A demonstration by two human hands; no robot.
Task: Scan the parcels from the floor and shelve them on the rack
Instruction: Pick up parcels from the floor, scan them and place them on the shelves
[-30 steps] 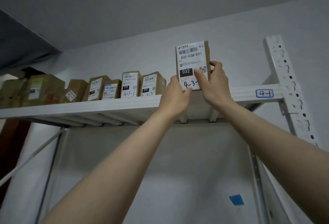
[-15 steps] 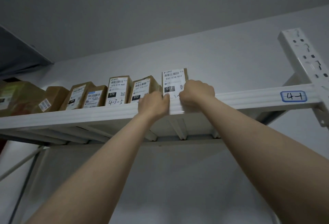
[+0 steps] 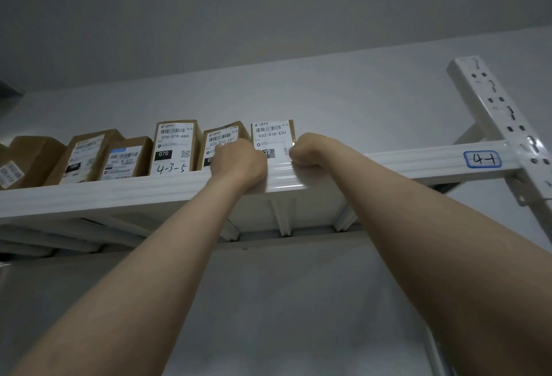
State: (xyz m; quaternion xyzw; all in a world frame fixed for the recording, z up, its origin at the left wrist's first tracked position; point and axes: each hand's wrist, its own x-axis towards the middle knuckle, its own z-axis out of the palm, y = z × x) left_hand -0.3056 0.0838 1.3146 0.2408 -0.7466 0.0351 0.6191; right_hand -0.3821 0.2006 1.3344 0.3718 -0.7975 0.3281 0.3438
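A small brown parcel point(image 3: 273, 137) with a white label reading 032-038-E01 stands upright on the top shelf point(image 3: 388, 162) of the white rack. It is the rightmost in a row of parcels. My left hand point(image 3: 239, 160) grips its lower left side, with the knuckles over the shelf's front rail. My right hand point(image 3: 307, 148) grips its lower right edge. The fingers of both hands are curled and mostly hidden behind the hands. The parcel's bottom is hidden by the rail.
Just left stand a similar 032 parcel point(image 3: 222, 134) and a taller one marked 070 and 4-3-5 point(image 3: 174, 148), then several more boxes point(image 3: 86, 151). The rack's perforated upright point(image 3: 501, 119) rises at right beside a tag reading 4-1 point(image 3: 482, 159).
Both hands brought the parcel down from above the shelf and leftward, and it now stands on the shelf next to the other 032 parcel.
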